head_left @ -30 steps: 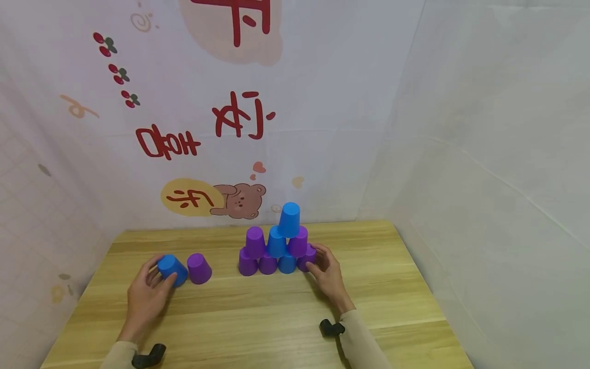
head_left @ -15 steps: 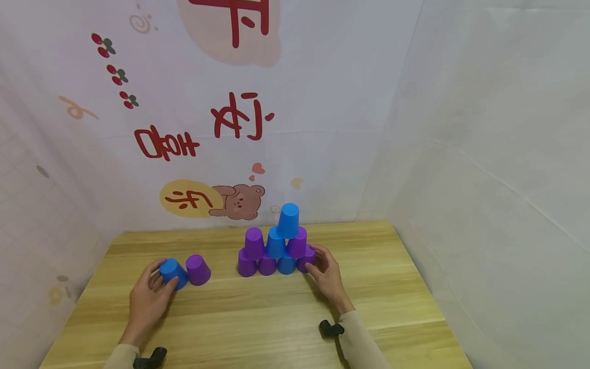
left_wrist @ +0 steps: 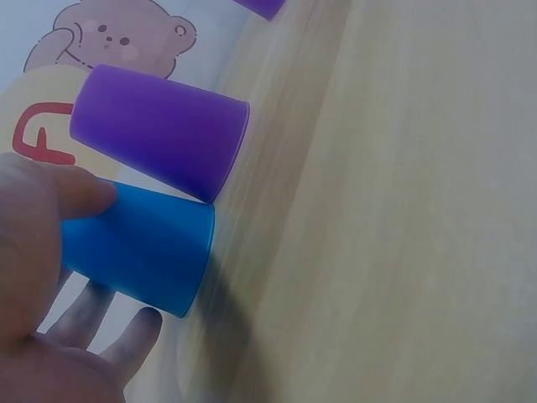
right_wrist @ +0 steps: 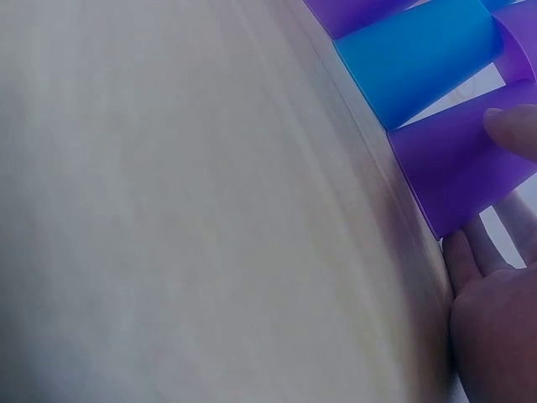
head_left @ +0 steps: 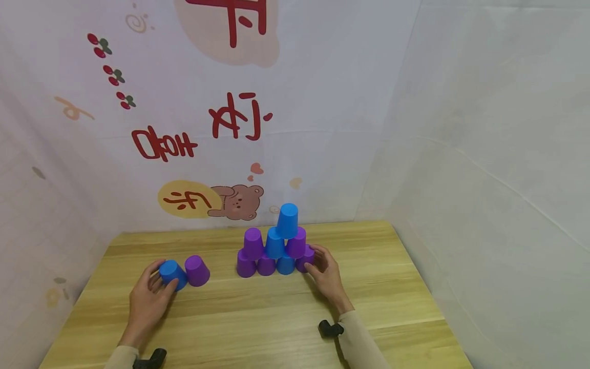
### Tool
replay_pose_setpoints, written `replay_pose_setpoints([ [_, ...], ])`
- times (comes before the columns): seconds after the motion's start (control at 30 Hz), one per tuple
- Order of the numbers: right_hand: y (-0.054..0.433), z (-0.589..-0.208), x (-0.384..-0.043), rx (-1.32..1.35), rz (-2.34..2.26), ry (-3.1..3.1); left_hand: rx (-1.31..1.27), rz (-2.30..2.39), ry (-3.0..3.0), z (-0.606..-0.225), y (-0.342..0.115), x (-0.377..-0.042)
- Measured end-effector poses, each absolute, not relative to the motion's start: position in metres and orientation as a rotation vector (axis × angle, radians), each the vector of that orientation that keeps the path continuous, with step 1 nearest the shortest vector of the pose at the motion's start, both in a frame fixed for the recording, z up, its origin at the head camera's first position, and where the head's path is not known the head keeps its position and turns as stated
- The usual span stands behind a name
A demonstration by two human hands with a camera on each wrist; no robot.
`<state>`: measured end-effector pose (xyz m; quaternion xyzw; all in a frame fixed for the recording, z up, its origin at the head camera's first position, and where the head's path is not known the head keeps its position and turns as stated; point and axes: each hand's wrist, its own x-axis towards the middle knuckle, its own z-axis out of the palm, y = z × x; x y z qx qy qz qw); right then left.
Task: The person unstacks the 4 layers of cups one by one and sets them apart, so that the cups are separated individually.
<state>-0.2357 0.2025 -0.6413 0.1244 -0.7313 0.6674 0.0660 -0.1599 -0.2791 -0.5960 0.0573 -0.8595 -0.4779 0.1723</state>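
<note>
While the left hand (head_left: pixel 148 297) grips a blue cup (head_left: pixel 172 275), thumb at one side and fingers round the other, the right hand (head_left: pixel 328 277) grips the purple end cup (right_wrist: pixel 453 168), at the pyramid's 3 o'clock corner, bottom row. Clock: 12 = tabletop's far edge. Blue cup sits around 10 o'clock of tabletop centre, inverted: narrow base up, wide mouth down, long axis roughly vertical. Can't tell if its rim is fully down. Loose purple cup (head_left: pixel 197 271) just beside it at 3 o'clock, same orientation. Pyramid (head_left: pixel 275 243) near 12, well apart from that pair: four cups, three on those, one blue top cup (head_left: pixel 288 221); all mouth-down. Tabletop (head_left: pixel 258 325): pale wood grain, running 9 to 3. White backdrop (head_left: pixel 322 77) at 12 with red characters and a bear (head_left: pixel 241 202); plain white wall covering (head_left: pixel 498 154) at 3.
</note>
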Motion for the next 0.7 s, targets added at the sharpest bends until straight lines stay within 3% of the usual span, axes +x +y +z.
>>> replay_pose_setpoints([
  [0.7,0.2027,-0.6396,-0.2343,0.388,2.004,-2.213,0.194,-1.352,-2.619,-0.5922,-0.2875,-0.1576],
])
